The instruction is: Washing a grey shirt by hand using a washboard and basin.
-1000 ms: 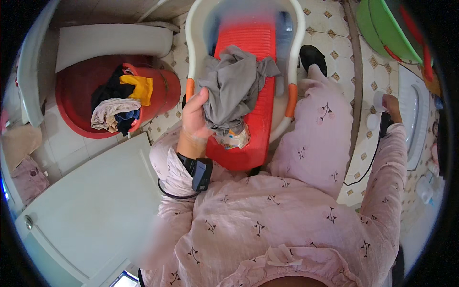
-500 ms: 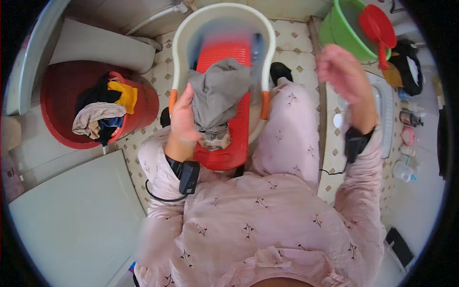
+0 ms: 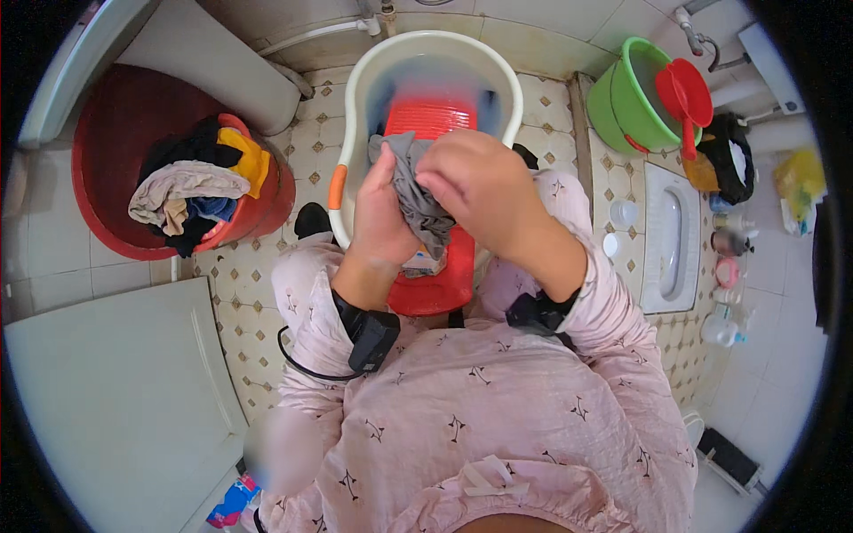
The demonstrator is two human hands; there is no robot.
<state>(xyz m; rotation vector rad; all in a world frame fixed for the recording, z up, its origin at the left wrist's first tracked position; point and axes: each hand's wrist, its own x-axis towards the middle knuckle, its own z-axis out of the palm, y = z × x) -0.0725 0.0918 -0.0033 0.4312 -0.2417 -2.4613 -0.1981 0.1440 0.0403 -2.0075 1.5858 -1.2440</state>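
The person wears a loose pale pink pyjama top (image 3: pixel 515 400) printed with small, scattered dark sprigs, its gathered neckline (image 3: pixel 577 499) edged by a frill and trimmed with a pale fabric bow (image 3: pixel 494 478), along with matching pink trousers (image 3: pixel 302 282) and black shoes (image 3: pixel 311 220). Above the bare left hand (image 3: pixel 380 211), a dark strap carries a boxy black device (image 3: pixel 376 341) with a thin black cable (image 3: pixel 306 371) curving beside the crinkled sleeve. A dark wrist unit (image 3: pixel 537 314) also sits behind the bare right hand (image 3: pixel 475 182).
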